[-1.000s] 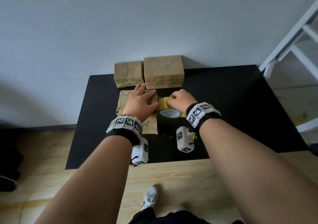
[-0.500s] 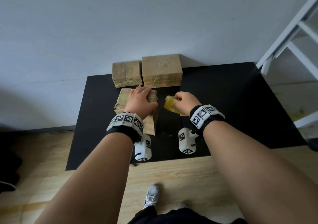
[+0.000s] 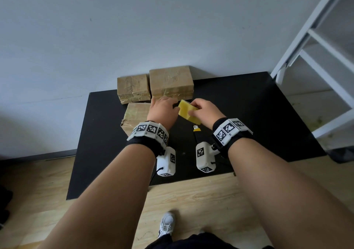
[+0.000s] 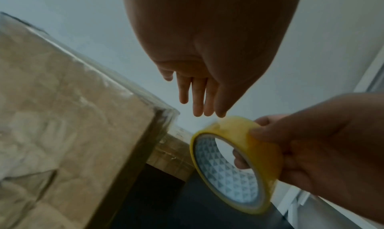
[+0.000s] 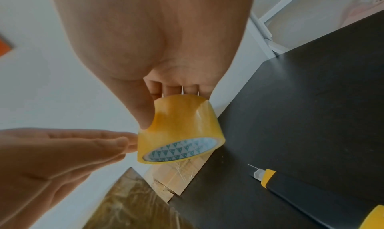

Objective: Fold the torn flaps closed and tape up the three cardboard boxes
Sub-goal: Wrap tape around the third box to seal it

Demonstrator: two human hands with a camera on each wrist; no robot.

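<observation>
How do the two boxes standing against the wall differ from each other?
The left box is smaller, and the right box is wider and taller. A seam crosses the left box's top; the right box's top looks plain. Both are brown cardboard, closed, with shiny tape, and stand side by side at the table's far edge.

A black table is carrying three cardboard boxes toward its far-left side, and a yellow-and-black utility knife is lying nearer the front.

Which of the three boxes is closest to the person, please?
The near box, partly under the left hand. The small box and the large box sit behind it against the wall.
</observation>
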